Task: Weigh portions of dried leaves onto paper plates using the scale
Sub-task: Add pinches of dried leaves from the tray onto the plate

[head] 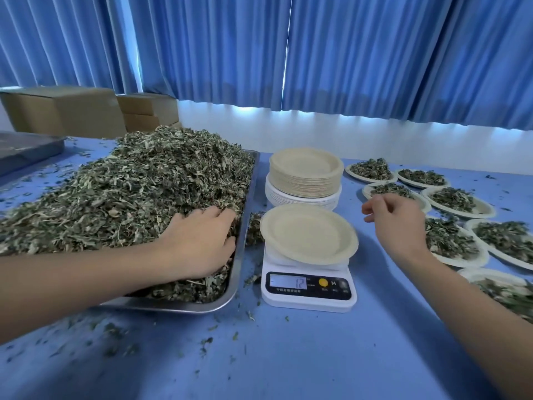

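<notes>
Scale dead centre carries an empty paper plate. Left hand at nine o'clock curls round dried leaves in the tray; right hand at three hangs loose, empty. Lift small, sprinkle centrally, watch the display.

A white digital scale stood on the table, its display reading 12, with an empty beige paper plate lying flat on its pan. Just left of it, shredded grey-green dried leaves were heaped high in a steel tray. Behind the scale stood a stack of plates; to the right lay filled plates, each bearing leaves.
</notes>
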Motion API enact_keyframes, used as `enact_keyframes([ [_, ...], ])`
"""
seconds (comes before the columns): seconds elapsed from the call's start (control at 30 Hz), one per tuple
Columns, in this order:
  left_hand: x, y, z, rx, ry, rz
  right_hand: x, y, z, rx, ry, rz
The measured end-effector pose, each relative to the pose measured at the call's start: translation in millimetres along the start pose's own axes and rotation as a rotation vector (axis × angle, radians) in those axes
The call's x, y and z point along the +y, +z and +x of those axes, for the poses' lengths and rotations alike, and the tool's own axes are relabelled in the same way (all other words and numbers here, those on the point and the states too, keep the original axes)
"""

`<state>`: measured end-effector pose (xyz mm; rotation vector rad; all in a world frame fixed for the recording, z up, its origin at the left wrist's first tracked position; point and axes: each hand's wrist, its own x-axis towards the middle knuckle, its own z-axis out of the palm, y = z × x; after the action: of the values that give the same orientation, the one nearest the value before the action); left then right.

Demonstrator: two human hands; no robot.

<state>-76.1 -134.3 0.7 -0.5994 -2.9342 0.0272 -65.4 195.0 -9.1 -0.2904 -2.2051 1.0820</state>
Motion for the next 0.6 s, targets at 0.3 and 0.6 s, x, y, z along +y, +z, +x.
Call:
enact_keyframes([
  [0.3, -4.9, 7.9, 10.1, 0.065, 0.159, 0.094, 29.0, 23.4, 5.1, -0.034, 0.181, 0.087],
  [0.6, -5.9, -5.4, 57.0, 0.261, 0.135, -0.052, 30.6, 24.6, 11.0, -0.076, 0.206, -0.013],
])
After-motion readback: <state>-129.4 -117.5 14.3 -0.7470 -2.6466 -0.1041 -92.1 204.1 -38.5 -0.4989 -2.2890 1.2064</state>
